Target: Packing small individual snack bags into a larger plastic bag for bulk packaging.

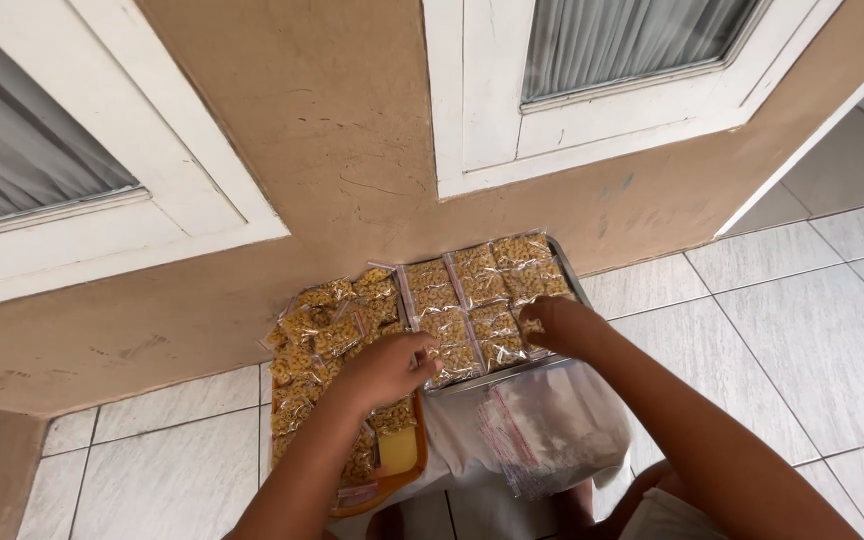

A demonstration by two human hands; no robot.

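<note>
- Nearest you, a bundle of empty clear bags lies on the tiled floor, below both hands.
- Your left hand rests fingers-down, loosely curled, on a small snack packet at the metal tray's near edge.
- Your right hand pinches a packet just to its right.
- Packet rows run away toward the wall.

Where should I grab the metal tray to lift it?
Probably by the bare right rim of the metal tray, coming from the open floor side. Packets fill its middle, the wall blocks the far side, and both hands cover the near edge.
</note>
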